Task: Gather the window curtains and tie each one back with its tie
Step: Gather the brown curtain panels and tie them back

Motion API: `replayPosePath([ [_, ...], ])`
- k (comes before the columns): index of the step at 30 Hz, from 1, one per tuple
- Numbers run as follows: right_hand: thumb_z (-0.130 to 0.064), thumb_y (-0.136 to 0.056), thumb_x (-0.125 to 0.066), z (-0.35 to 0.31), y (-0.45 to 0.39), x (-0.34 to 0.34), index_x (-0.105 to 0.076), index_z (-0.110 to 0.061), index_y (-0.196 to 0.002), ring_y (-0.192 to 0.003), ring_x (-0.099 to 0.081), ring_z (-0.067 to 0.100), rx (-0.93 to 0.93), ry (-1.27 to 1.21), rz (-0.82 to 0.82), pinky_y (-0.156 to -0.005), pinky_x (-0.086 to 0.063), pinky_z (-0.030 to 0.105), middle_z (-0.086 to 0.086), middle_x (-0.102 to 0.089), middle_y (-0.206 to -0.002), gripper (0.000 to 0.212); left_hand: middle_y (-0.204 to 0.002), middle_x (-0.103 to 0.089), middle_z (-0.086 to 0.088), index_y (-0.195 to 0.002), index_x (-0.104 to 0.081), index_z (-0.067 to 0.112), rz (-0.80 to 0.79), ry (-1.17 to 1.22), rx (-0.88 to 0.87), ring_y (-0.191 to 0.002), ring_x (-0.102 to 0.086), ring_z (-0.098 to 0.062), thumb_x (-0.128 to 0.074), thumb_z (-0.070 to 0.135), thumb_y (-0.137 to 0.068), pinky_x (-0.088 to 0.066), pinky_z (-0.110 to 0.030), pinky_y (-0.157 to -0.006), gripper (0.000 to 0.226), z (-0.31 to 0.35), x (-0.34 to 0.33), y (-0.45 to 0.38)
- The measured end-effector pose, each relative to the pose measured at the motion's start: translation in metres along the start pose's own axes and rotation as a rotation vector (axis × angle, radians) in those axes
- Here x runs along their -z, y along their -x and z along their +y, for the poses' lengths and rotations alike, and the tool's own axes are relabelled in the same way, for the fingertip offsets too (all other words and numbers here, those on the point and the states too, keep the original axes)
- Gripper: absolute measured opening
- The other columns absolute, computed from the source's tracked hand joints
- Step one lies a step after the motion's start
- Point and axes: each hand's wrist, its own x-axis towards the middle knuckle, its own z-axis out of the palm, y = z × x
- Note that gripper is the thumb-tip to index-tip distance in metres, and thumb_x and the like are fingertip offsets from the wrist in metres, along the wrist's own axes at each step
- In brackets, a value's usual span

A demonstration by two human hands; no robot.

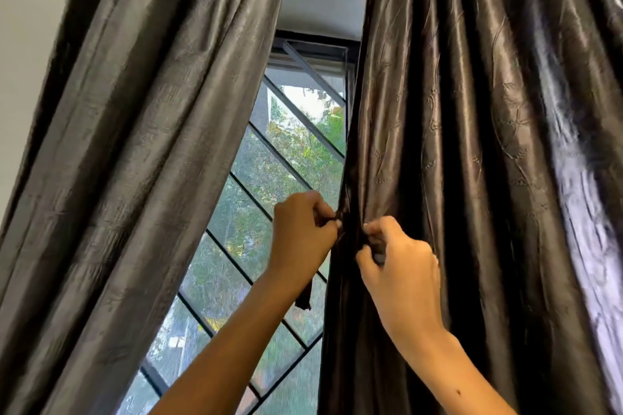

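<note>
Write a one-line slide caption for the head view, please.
Both hands, left hand and right hand, pinch the tie at the right curtain.

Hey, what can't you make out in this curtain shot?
Head view only:
- Knot in the tie: hidden by the left hand and right hand.
- Left curtain: its tie, if any, cut off by the bottom edge.
- Right curtain: hem cut off below.
- Outdoors: blurred by the window mesh.

2 bare forearms show, with no sleeve, watch, ring or bracelet on either. The left hand [301, 232] and the right hand [403, 271] are both uncovered, with short plain nails. 1 small dark mole marks the right forearm, just below its wrist.
</note>
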Motion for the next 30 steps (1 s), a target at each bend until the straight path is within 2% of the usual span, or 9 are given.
replayPosePath([
  [4,-0.004,-0.073,-0.072,-0.005,0.015,-0.01,-0.069,-0.02,-0.116,-0.095,-0.069,0.02,0.123,-0.083,0.0,-0.072,-0.054,0.031,-0.002,-0.072,-0.108,0.046,-0.062,-0.06,0.007,-0.068,-0.061,0.014,-0.019,0.066,-0.013,-0.062,-0.058,0.0,-0.074,0.005,-0.076,-0.042,-0.004,-0.058,0.017,0.0,0.001,0.003],
  [7,-0.002,-0.076,-0.068,0.0,0.02,-0.019,-0.065,-0.021,-0.122,-0.107,-0.065,0.013,0.131,-0.155,-0.036,-0.084,-0.054,0.03,-0.01,-0.055,-0.136,0.05,-0.064,-0.065,0.004,-0.071,-0.064,0.013,-0.028,0.175,0.026,-0.065,-0.065,-0.007,-0.073,0.016,-0.082,-0.052,-0.014,-0.067,0.014,-0.006,0.0,0.008],
  [9,-0.004,-0.078,-0.068,0.006,0.023,-0.023,-0.063,-0.024,-0.125,-0.104,-0.065,0.014,0.153,-0.164,-0.067,-0.081,-0.053,0.027,-0.013,-0.05,-0.141,0.051,-0.064,-0.068,0.002,-0.071,-0.066,0.014,-0.041,0.249,0.065,-0.066,-0.068,-0.01,-0.073,0.02,-0.082,-0.057,-0.029,-0.071,0.014,-0.009,0.001,0.012],
  [14,-0.032,-0.085,-0.07,0.012,0.025,-0.026,-0.07,-0.022,-0.114,-0.119,-0.054,0.014,0.272,-0.097,-0.057,-0.085,-0.048,0.026,-0.008,-0.054,-0.137,0.03,-0.069,-0.07,-0.002,-0.066,-0.062,0.016,0.006,0.158,0.079,-0.066,-0.068,-0.013,-0.082,0.014,-0.07,-0.054,-0.024,-0.067,0.021,-0.007,-0.003,0.01],
  [17,-0.027,-0.086,-0.068,0.022,0.017,-0.024,-0.068,-0.014,-0.116,-0.133,-0.042,0.029,0.166,-0.119,0.154,-0.106,-0.037,0.045,0.011,-0.045,-0.145,0.033,-0.063,-0.063,0.003,-0.067,-0.061,0.017,0.057,0.076,0.056,-0.063,-0.062,-0.011,-0.078,0.01,-0.074,-0.044,-0.01,-0.06,0.019,-0.008,-0.004,0.011],
  [19,-0.029,-0.087,-0.066,0.03,0.008,-0.019,-0.051,-0.011,-0.132,-0.138,-0.036,0.029,-0.011,-0.181,0.179,-0.109,-0.035,0.044,0.014,-0.04,-0.147,0.051,-0.059,-0.057,0.007,-0.066,-0.06,0.016,0.066,0.08,0.042,-0.061,-0.059,-0.01,-0.076,0.008,-0.075,-0.039,-0.008,-0.057,0.02,-0.01,-0.002,0.013],
  [24,-0.022,-0.078,-0.077,0.032,-0.013,-0.016,-0.048,-0.014,-0.133,-0.089,-0.065,0.01,-0.301,-0.553,-0.04,-0.086,-0.05,0.03,0.01,-0.066,-0.107,0.063,-0.058,-0.054,0.006,-0.065,-0.057,0.015,0.078,0.0,-0.017,-0.061,-0.059,-0.014,-0.07,0.003,-0.075,-0.045,-0.021,-0.058,0.02,-0.011,0.001,0.012],
  [27,-0.01,-0.071,-0.082,0.025,-0.011,-0.017,-0.065,-0.013,-0.112,-0.07,-0.062,0.008,-0.149,-0.452,0.137,-0.071,-0.052,0.023,-0.003,-0.065,-0.084,0.044,-0.062,-0.061,-0.001,-0.064,-0.055,0.015,0.088,-0.03,-0.056,-0.062,-0.061,-0.017,-0.067,0.002,-0.075,-0.052,-0.034,-0.061,0.021,-0.011,-0.003,0.015],
  [30,0.005,-0.068,-0.075,0.016,-0.002,-0.021,-0.068,-0.016,-0.1,-0.067,-0.055,0.005,0.094,-0.223,0.28,-0.063,-0.048,0.024,-0.007,-0.058,-0.085,0.04,-0.062,-0.062,-0.003,-0.064,-0.053,0.017,0.106,-0.026,-0.092,-0.062,-0.061,-0.018,-0.068,0.006,-0.077,-0.051,-0.039,-0.059,0.022,-0.009,-0.009,0.019],
])
